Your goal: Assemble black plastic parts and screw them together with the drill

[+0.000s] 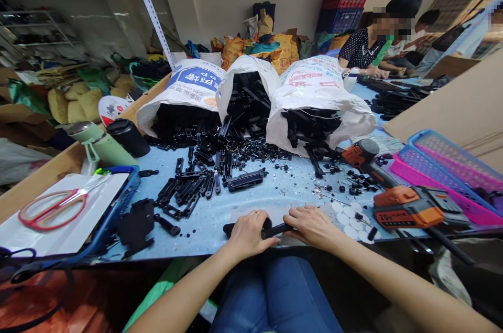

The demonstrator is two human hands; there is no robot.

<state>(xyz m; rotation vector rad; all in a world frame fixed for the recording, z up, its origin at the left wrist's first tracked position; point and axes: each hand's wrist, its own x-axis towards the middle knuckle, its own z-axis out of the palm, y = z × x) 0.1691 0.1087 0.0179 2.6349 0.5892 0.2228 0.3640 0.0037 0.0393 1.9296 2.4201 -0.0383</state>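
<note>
1. Edges: a wooden board (49, 169) bounds the left side of the blue table (214, 210); the front edge runs just before the person's lap; a cardboard panel (451, 118) stands at the right.
2. Open room: a bare strip lies between the heaped parts and the hands, narrowing rightward at the white discs (346, 213).
3. Grip: left hand (248, 232) curled closed around a black part (281, 229); right hand (312, 227) pinching its right end. The part lies near the front edge, midway along it.
4. Count: one pair of scissors (55, 208), one green tumbler (112, 147), one black cup (128, 136), three white sacks (314, 78), one power driver (408, 207). Loose black pieces (188, 189) and discs overlap; no exact count possible.
5. Containers: left blue basket (132, 183), topped by white paper (70, 233) and the scissors; all three sacks lie mouth-forward, holding black parts, some spilled out; right, a blue basket (444, 157) sits against a pink basket (416, 178), dark items at its far right end.
</note>
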